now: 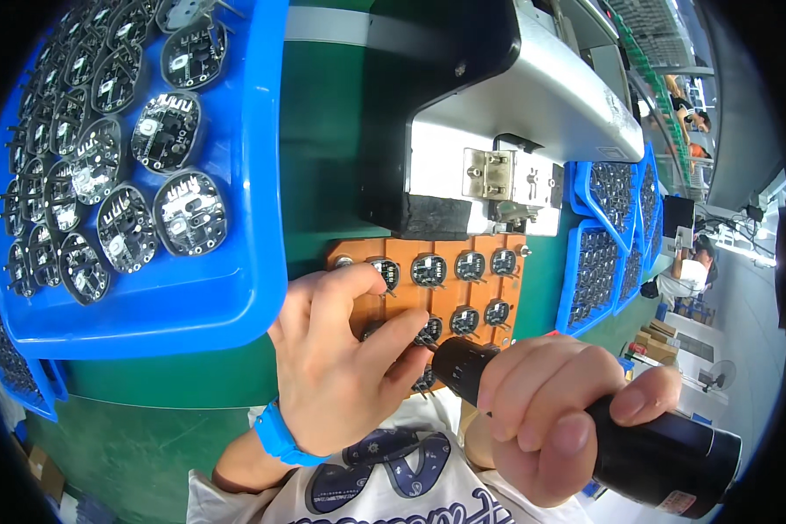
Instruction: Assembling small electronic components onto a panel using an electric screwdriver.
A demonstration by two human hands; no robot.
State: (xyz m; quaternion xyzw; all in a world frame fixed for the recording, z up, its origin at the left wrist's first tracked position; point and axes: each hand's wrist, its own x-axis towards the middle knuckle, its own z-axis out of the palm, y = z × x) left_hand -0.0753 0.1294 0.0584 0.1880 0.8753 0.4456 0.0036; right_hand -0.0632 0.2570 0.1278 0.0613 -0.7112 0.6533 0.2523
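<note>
Electric screwdriver (637, 437), black, rigid, likely hefty, clenched around its barrel in the right hand (550, 419); left hand (345, 358) pinches a small, light, fragile round circuit board (428, 332) on the orange jig (480, 293).

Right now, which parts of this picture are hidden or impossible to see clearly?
- Head view: the tip of the black power screwdriver is covered by the left hand.
- The lower-left round boards on the orange holder plate lie under both hands; the right hand covers the plate's near corner.
- The blue tray of round boards is cut off at the left rim.
- The far workstations are too small and blurred.
</note>
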